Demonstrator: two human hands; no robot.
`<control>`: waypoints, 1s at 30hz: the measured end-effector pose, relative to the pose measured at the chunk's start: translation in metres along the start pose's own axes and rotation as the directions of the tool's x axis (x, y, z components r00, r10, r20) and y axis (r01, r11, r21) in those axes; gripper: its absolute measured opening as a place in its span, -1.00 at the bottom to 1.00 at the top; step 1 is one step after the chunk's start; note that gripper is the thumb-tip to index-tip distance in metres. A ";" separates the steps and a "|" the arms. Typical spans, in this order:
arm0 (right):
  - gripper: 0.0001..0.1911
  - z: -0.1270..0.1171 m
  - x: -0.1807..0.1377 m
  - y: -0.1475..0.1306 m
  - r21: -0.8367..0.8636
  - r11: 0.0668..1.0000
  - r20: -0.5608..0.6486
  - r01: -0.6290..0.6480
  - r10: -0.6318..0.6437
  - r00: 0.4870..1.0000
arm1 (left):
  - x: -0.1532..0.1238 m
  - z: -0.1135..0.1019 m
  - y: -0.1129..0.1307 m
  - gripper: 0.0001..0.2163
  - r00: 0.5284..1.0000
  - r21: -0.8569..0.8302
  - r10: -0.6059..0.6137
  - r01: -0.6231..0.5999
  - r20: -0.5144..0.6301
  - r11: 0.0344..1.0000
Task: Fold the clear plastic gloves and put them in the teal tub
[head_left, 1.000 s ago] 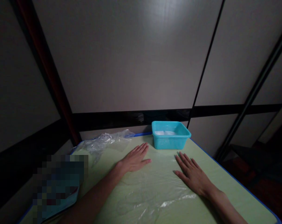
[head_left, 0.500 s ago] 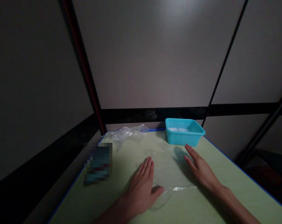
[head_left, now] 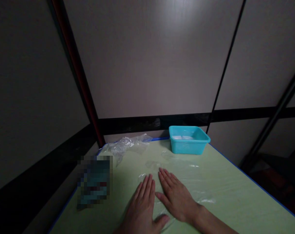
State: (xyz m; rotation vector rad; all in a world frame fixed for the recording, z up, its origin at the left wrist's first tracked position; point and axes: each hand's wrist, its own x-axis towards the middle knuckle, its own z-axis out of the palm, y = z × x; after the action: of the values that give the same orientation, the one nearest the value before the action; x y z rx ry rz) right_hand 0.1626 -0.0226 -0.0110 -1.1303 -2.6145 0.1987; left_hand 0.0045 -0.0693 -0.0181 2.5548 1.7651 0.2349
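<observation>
A clear plastic bag [head_left: 186, 175] lies spread flat on the pale green tabletop [head_left: 235, 195]. My left hand [head_left: 144, 203] rests flat on the bag's left side, fingers stretched forward and thumb out to the right. Just right of it, my right hand [head_left: 175, 195] also lies flat on the plastic, its fingers pointing forward and left. Neither hand grips anything. The bag's near part is partly hidden under both hands, and its edges are hard to make out against the table.
At the back right of the table stands a turquoise plastic basin [head_left: 188, 146] with something white inside. Crumpled clear plastic [head_left: 126, 144] lies along the back left edge. A blurred-out dark teal item [head_left: 96, 182] is at the left edge. Panelled walls [head_left: 147, 65] rise behind the table.
My right hand has come down and left from above the bag's right side to lie beside my left hand. My left hand stays flat on the plastic. The view has shifted slightly.
</observation>
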 end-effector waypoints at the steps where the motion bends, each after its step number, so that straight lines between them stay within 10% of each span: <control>1: -0.36 -0.002 -0.005 0.007 -0.012 1.000 0.007 0.000 0.000 1.000 | 0.000 -0.001 0.001 -0.21 1.000 0.000 -0.011 0.011 0.009 1.000; 14: -0.32 -0.021 -0.070 0.084 -0.112 0.979 -0.029 -0.171 0.169 0.985 | -0.001 -0.010 0.005 -0.17 0.998 -0.058 -0.041 0.044 0.052 0.997; 25: -0.44 -0.041 -0.054 0.097 0.260 0.920 -0.125 -0.293 0.333 0.935 | -0.001 -0.021 -0.002 -0.03 0.998 -0.061 -0.023 0.027 0.065 0.998; 30: -0.68 -0.045 -0.022 0.129 0.330 0.889 -0.266 -0.318 0.411 0.872 | 0.044 -0.048 -0.022 -0.23 0.998 -0.139 -0.040 0.033 -0.044 0.990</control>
State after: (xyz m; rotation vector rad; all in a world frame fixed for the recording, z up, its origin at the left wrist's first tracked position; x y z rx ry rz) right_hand 0.2800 0.0503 -0.0032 -1.4113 -1.9881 0.4025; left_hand -0.0073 -0.0232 0.0322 2.4385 1.7432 0.4039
